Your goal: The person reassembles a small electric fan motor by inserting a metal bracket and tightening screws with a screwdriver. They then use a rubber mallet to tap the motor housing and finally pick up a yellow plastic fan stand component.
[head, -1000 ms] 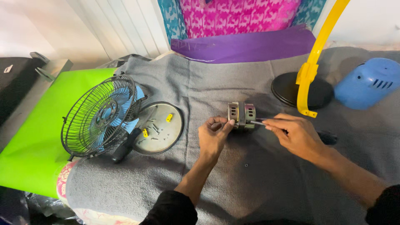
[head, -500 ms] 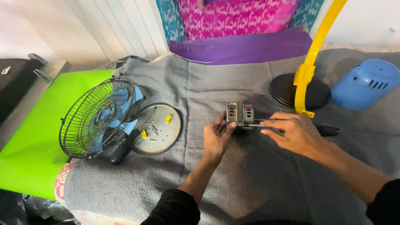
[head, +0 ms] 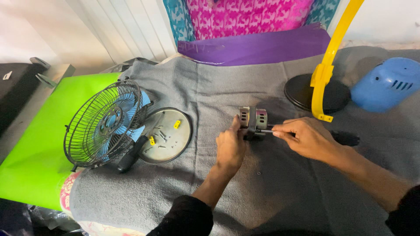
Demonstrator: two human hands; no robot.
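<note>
Grey blanket [head: 271, 192] covers the work surface. Motor [head: 253, 122] sits right of the fan cage [head: 105, 124]. Left hand [head: 230, 147] fingers grip it; right hand [head: 306, 137] pinches a screwdriver [head: 345, 138]. Best kept steady, tool square.

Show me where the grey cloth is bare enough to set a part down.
Grey cloth lies bare between purple sheet and motor. More bare cloth lies near the viewer, between the forearms, apart from a tiny screw. Crowded: left, with fan and screw-strewn plate; right, round black base, yellow arm, blue housing.
</note>
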